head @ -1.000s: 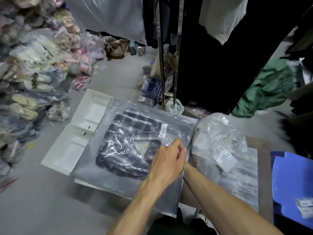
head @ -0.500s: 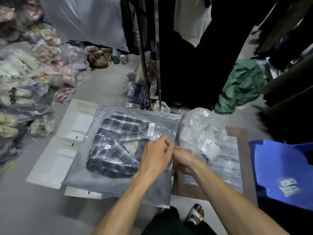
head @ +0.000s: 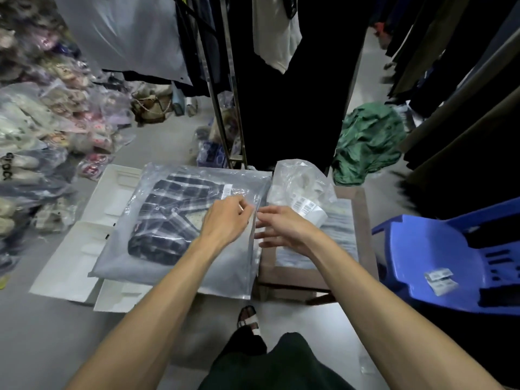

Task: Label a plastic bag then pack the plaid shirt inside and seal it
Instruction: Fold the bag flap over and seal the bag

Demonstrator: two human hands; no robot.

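Nearest: a dark trouser leg and a strapped sandal (head: 249, 319) on the smooth grey floor (head: 42, 347).
Left hand (head: 225, 220): lies on the right edge of the bag, fingers curled with the tips pinched together on the film near the bag's right-hand seam.
Right hand (head: 284, 226): just right of that seam, fingers spread and loose, gripping nothing; motion blur hides whether the tips touch the film.
Plastic bag (head: 174, 266): flat, frosted, rectangular, slightly wrinkled and glossy, lying on white moulded trays (head: 67, 266); a small white barcode label (head: 226, 190) sits near its far right corner.
Plaid shirt (head: 166, 218): inside the bag, folded into a rough rectangle, dark navy with white checks, filling the far half.
Right of the bag: a low brown stool (head: 365, 220) carrying a flat stack of clear bags and 1 crumpled clear bag (head: 301, 184) with barcode stickers.
Far right: a blue plastic chair (head: 439, 257), moulded with slots, 2 small white packets on its seat.
Far: a metal clothes rail (head: 225, 80) with dark hanging garments, a crumpled green cloth (head: 368, 142), and at left a heap of bagged shoes (head: 36, 130).
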